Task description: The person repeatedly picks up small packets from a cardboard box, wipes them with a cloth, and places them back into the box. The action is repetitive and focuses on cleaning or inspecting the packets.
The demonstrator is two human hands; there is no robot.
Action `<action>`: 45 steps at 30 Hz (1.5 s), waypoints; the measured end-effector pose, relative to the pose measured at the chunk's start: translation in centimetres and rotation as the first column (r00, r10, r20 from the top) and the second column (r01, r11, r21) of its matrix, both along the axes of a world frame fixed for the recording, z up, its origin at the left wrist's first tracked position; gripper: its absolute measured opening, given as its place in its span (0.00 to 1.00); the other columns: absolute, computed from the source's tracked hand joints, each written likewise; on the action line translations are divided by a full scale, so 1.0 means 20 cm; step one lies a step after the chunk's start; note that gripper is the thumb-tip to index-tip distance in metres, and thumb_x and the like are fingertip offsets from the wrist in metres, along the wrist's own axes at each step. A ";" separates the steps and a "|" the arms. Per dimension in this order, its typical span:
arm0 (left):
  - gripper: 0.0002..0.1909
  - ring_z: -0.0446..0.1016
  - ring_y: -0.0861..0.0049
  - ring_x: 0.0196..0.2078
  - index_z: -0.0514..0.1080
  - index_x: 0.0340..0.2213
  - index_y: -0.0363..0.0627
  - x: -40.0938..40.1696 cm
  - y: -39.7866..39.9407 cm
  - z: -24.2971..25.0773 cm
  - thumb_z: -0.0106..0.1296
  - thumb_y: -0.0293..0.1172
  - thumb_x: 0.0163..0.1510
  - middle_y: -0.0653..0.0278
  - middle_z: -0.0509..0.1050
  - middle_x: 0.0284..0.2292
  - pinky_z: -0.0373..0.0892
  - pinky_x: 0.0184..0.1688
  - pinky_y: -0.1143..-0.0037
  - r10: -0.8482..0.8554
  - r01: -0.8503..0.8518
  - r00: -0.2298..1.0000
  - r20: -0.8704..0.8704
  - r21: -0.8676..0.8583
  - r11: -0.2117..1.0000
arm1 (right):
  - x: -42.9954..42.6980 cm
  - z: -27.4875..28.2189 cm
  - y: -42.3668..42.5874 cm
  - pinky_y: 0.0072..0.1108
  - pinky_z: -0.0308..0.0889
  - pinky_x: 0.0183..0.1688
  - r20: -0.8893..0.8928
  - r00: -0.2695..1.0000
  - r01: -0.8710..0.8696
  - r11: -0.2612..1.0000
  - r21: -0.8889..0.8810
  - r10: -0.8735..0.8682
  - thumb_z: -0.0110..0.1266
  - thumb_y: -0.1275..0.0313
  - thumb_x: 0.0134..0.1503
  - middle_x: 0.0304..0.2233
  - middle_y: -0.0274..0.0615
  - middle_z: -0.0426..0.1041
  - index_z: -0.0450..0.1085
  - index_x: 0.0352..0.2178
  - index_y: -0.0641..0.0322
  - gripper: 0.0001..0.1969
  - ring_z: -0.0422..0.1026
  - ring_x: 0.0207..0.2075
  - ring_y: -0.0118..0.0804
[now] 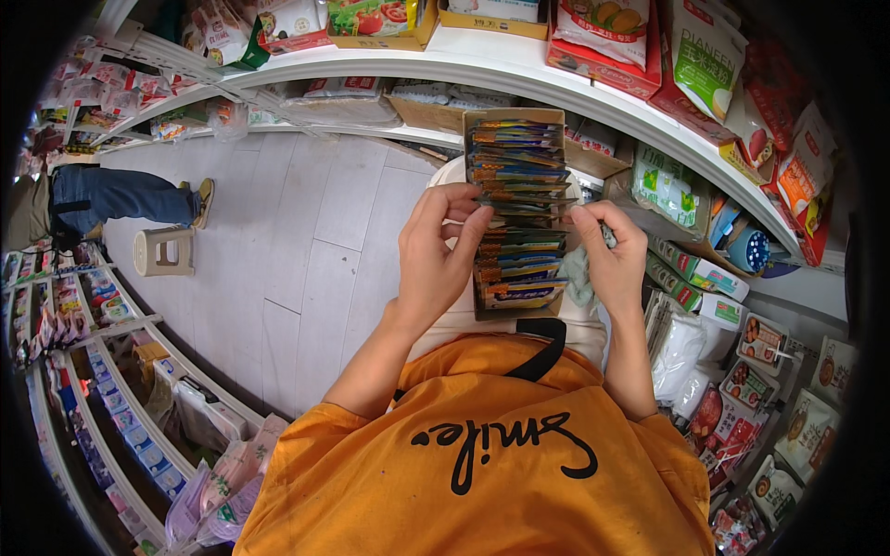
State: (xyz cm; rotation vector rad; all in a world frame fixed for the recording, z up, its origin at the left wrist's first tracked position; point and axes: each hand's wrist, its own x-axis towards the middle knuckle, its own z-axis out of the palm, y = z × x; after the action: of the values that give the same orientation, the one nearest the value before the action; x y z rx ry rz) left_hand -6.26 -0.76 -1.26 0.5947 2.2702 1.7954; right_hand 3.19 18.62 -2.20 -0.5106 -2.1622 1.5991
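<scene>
An open cardboard display box rests across my lap, filled with a row of flat, glossy packets standing on edge. At the box's left side is my left hand, thumb and forefinger closing on the end of one packet midway along the row. My right hand is at the opposite side, its thumb and forefinger at that packet's other end. A crumpled grey-green cloth hangs from under the right hand's curled fingers. The lower parts of the packets are hidden inside the box.
White shelves with bagged goods curve close in front and to the right. Cartons and plastic-wrapped packs stand by my right arm. Leftward on the tiled floor are a plastic stool and another person's legs.
</scene>
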 end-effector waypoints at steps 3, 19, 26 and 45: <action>0.09 0.74 0.84 0.34 0.72 0.41 0.35 -0.01 0.00 0.00 0.56 0.25 0.59 0.64 0.74 0.33 0.72 0.36 0.83 -0.038 0.038 0.999 -0.003 -0.013 0.999 | -0.01 0.00 -0.02 0.17 0.65 0.36 -0.026 0.997 0.069 0.991 -0.113 -0.072 0.58 0.73 0.60 0.27 0.36 0.75 0.74 0.31 0.71 0.08 0.70 0.30 0.24; 0.08 0.75 0.81 0.31 0.72 0.37 0.36 -0.01 -0.02 0.00 0.58 0.20 0.55 0.63 0.75 0.29 0.71 0.36 0.81 0.015 -0.015 1.000 -0.001 -0.001 1.000 | -0.01 0.00 -0.01 0.18 0.65 0.36 0.008 0.996 -0.090 0.996 0.008 0.090 0.56 0.75 0.60 0.27 0.40 0.75 0.72 0.29 0.72 0.08 0.71 0.30 0.26; 0.12 0.75 0.85 0.29 0.71 0.39 0.36 -0.08 0.01 0.03 0.58 0.16 0.53 0.64 0.73 0.31 0.72 0.31 0.83 -0.008 0.009 1.000 0.011 -0.086 0.996 | 0.00 -0.01 -0.02 0.18 0.66 0.36 0.006 0.998 -0.057 0.998 -0.019 0.058 0.56 0.75 0.59 0.27 0.39 0.75 0.73 0.30 0.71 0.07 0.71 0.30 0.26; 0.18 0.73 0.86 0.24 0.69 0.41 0.37 -0.11 0.01 0.02 0.63 0.18 0.49 0.64 0.76 0.36 0.70 0.27 0.83 -0.039 0.028 0.996 -0.076 -0.139 0.990 | 0.00 -0.02 -0.02 0.17 0.64 0.42 0.007 1.000 -0.007 0.992 -0.125 0.008 0.59 0.72 0.58 0.33 0.35 0.78 0.73 0.38 0.65 0.08 0.73 0.36 0.23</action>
State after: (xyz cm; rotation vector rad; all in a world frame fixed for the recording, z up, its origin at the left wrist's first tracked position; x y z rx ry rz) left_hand -8.38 -0.48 -0.95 0.6849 2.3971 1.6103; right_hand 3.26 18.16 -2.62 -0.5475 -2.0806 1.7474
